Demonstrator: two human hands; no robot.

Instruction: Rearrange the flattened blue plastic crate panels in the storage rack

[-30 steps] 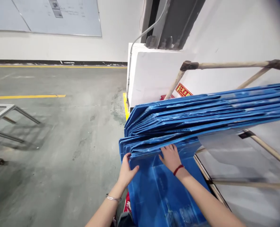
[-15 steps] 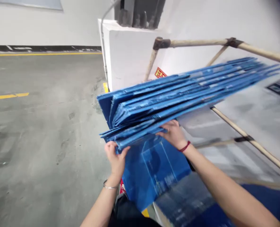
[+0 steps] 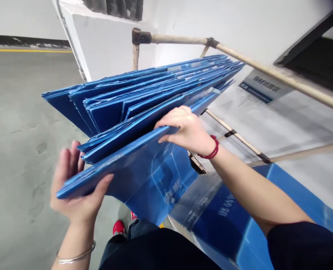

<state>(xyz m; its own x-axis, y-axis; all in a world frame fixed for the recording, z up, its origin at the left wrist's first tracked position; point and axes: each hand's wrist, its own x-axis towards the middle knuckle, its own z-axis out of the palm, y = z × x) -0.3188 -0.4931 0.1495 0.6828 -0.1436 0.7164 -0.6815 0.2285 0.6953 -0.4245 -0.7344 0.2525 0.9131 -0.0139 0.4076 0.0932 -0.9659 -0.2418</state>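
Nearest the wearer, the left hand (image 3: 78,200) is cupping the lower-left end of a flat, layered blue plastic panel (image 3: 127,165); its thumb is lying against the near face and its other fingers are stretching up on the far side, though I cannot tell whether they are pressing on it. The right hand (image 3: 184,127) is pinching the panel's upper edge, thumb in front, fingers over the top. Below and right of the panel, a blue box with white lettering (image 3: 219,217) is sitting. Just behind the panel, a stack of thin blue plastic panels (image 3: 107,116) is leaning and fanning out; unlike half a second ago, a dark gap is now parting the two. Beyond, a pale pipe rack with dark joints (image 3: 180,39) is standing, and, newly in view, a lettered sign (image 3: 264,88) is showing right of the panel.
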